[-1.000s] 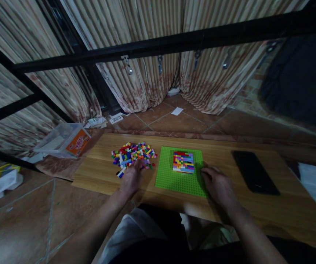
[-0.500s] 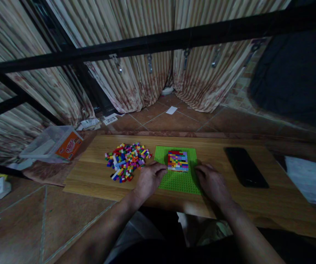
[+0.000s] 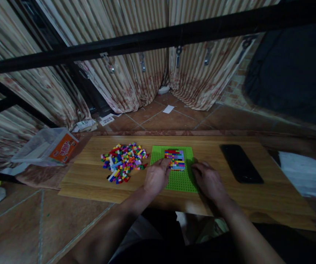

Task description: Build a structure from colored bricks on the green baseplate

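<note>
On the table lies a green studded baseplate point(image 3: 184, 183) that bears a square block of multicoloured toy bricks point(image 3: 177, 157). My left hand point(image 3: 158, 176) reaches over the block's left side, its fingers drawn together at the bricks. Whether a small brick sits under those fingertips is hidden. My right hand point(image 3: 209, 179) rests at the baseplate's right edge with curled fingers, apart from the block; what the fingers hold, if anything, cannot be seen. Left of the baseplate is a loose pile of small coloured bricks point(image 3: 124, 161).
A black phone point(image 3: 240, 163) lies on the wooden table point(image 3: 83, 179), to the right. A clear plastic bin point(image 3: 40, 148) with an orange label stands on the floor at left. A black metal bar point(image 3: 135, 44) crosses in front of striped curtains point(image 3: 130, 80).
My left hand has moved right and onto the left part of the brick block. My right hand stays by the baseplate's edge. The whole view has shifted slightly.
</note>
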`<state>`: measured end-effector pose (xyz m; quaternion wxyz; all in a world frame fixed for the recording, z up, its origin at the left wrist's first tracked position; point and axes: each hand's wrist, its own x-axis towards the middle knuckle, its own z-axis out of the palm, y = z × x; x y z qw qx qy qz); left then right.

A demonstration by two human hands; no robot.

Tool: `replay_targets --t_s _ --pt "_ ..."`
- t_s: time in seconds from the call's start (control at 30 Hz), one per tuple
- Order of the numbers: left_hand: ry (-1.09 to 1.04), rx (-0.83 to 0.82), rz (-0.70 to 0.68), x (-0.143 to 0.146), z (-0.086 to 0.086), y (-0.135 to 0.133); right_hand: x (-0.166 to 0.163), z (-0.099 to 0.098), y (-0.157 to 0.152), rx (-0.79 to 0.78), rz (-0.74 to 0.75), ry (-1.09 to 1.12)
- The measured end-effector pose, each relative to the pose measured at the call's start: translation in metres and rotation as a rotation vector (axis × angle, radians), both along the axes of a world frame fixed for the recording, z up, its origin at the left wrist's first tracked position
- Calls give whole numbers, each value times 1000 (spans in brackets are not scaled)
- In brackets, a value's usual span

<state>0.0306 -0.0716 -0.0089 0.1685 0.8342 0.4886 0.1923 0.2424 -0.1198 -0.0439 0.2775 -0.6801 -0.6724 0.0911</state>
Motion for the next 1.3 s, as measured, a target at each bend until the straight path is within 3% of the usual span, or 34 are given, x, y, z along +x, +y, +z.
replay_targets --t_s 0.37,0.97,1.3 --pt "133 33 -32 5 1 3 0 0 0 -4 -4 -14" --pt "-128 -65 -21 1 -4 4 0 -1 1 -3 -8 -27" --pt "-70 -52 40 8 1 6 2 -6 2 10 -12 -32"
